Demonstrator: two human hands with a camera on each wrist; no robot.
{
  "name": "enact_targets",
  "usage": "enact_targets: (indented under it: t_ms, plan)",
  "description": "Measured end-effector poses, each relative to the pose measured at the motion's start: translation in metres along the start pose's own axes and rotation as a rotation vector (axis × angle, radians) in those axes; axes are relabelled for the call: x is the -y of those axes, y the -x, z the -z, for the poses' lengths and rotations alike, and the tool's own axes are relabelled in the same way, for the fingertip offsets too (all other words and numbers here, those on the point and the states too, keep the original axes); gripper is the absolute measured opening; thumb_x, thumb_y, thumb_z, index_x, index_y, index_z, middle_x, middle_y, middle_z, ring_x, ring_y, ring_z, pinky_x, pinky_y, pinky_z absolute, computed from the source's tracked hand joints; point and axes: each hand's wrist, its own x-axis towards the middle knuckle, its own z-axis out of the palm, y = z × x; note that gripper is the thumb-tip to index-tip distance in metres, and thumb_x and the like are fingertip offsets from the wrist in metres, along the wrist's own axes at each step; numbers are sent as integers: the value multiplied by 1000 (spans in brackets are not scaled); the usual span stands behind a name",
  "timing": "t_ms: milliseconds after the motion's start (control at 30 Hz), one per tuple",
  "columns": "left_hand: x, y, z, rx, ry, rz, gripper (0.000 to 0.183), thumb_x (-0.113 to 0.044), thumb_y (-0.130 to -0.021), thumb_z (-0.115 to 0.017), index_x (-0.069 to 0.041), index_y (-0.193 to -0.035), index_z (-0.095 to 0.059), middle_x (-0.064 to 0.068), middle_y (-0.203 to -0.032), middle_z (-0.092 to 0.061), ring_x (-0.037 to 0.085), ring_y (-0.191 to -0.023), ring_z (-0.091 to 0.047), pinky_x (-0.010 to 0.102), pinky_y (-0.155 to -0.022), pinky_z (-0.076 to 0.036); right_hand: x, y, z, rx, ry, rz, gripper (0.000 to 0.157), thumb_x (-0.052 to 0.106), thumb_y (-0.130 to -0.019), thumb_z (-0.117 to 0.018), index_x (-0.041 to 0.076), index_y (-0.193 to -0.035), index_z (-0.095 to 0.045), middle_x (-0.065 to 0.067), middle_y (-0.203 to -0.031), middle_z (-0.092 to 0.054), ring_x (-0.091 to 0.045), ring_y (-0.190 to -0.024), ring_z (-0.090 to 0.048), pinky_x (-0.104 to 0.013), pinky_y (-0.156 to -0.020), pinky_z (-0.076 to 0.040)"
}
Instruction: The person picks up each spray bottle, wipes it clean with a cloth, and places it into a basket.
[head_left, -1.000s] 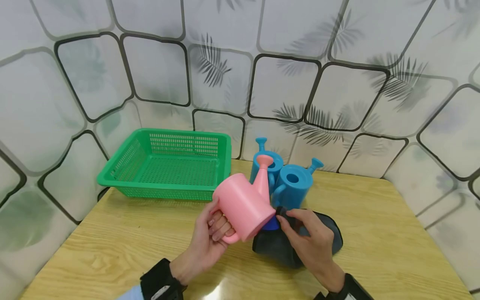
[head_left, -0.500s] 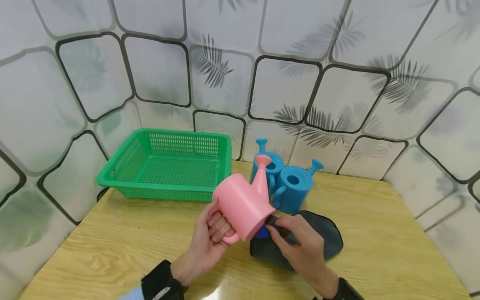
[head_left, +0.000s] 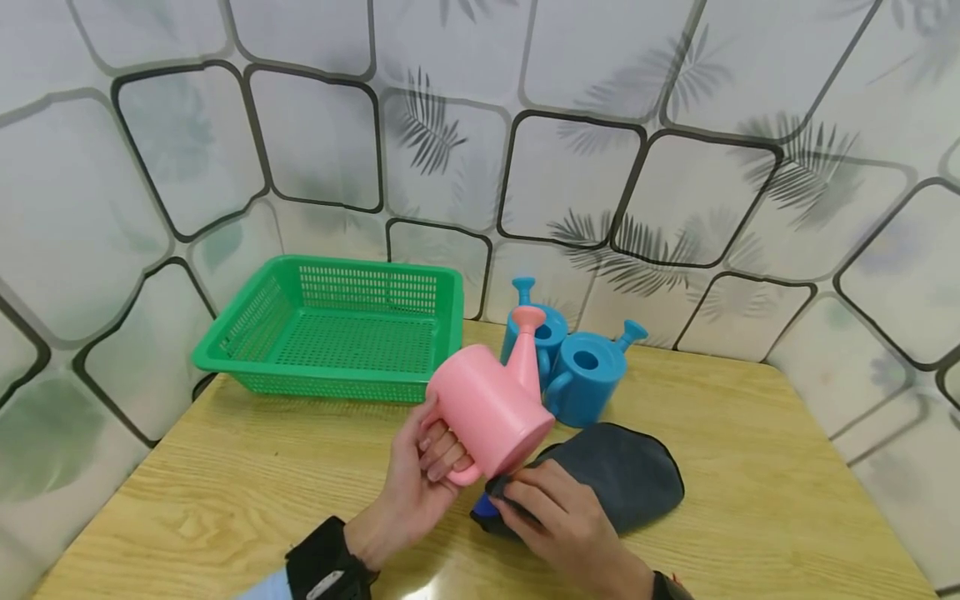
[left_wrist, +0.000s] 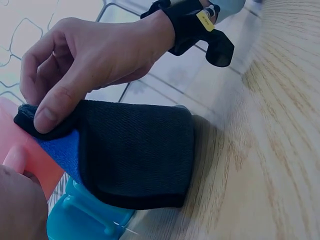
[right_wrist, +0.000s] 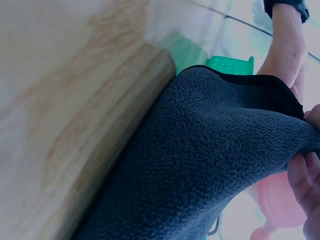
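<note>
My left hand (head_left: 420, 483) grips the handle of a pink watering can (head_left: 491, 412), which is tilted with its base toward the lower right. Between thumb and fingers, my right hand (head_left: 558, 517) pinches the folded edge of a dark grey cloth (head_left: 626, 475) right below the can's base. The cloth's bright blue underside (left_wrist: 65, 152) shows by the right thumb in the left wrist view. Its far end lies on the table. Seen from the right wrist, the dark fuzzy cloth (right_wrist: 195, 140) stretches from the fingers down to the wood, with the pink can partly hidden behind it.
Two blue watering cans (head_left: 587, 379) stand upright behind the cloth, the rear one partly covered by the pink spout. A green plastic basket (head_left: 352, 387) sits at the back left of the wooden table (head_left: 262, 483). A patterned wall covering (head_left: 442, 167) rises behind.
My right hand has moved left and down, drawing the cloth's edge with it from the right of the can's base to underneath it. The left hand and pink can have barely moved.
</note>
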Motion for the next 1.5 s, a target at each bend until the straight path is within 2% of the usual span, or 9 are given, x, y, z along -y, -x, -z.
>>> enact_targets:
  t_ms: [200, 400, 533, 767, 1000, 1300, 1500]
  plan:
    - [-1, 0, -1, 6, -6, -4, 51, -33, -103, -43, -17, -59, -24, -7, -52, -17, 9, -44, -16, 21, -48, -16, 0, 2, -1, 24, 3, -16, 15, 15, -84, -76, 2, -88, -69, -9, -85, -69, -17, -73, -62, -25, -58, -56]
    - [-2, 1, -1, -13, -7, 9, 51, -34, -102, -44, -17, -59, -24, -7, -53, -16, 9, -45, -16, 22, -49, -15, -1, 5, 2, 11, 24, -59, 17, 19, -90, -69, 2, -88, -69, -10, -85, -69, -17, -73, -62, -26, -57, -57]
    - [-3, 1, -1, -24, -12, 18, 51, -34, -102, -45, -17, -59, -23, -6, -54, -16, 9, -45, -16, 23, -49, -15, -7, 8, 7, -10, 71, -114, 22, 22, -93, -65, 1, -87, -69, -10, -84, -68, -17, -72, -62, -26, -54, -57]
    - [-5, 5, 3, 9, -38, 27, 51, -36, -103, -41, -17, -59, -23, -6, -55, -15, 10, -46, -16, 24, -51, -13, -23, 16, 19, -89, 153, -250, 23, 24, -86, -74, 2, -86, -70, -8, -79, -69, -12, -61, -57, -23, -45, -52]
    - [-6, 6, 5, 24, -25, 16, 50, -35, -104, -40, -17, -59, -25, -6, -55, -15, 9, -46, -16, 24, -51, -12, -32, 20, 24, -92, 222, -346, 27, 31, -87, -72, 4, -87, -70, -6, -79, -69, -12, -62, -57, -26, -40, -51]
    - [-4, 7, 2, 50, -45, 38, 50, -36, -104, -37, -17, -60, -21, -5, -54, -15, 10, -46, -14, 24, -52, -20, -38, 23, 29, -107, 223, -370, 30, 33, -90, -68, 2, -90, -70, -8, -79, -68, -13, -63, -57, -30, -43, -51]
    - [-2, 7, 2, 21, 4, 7, 51, -36, -103, -40, -17, -60, -21, -6, -55, -15, 10, -46, -15, 24, -51, -14, -35, 22, 30, -141, 220, -344, 24, 26, -86, -73, 2, -88, -70, -8, -77, -68, -14, -62, -58, -28, -43, -51]
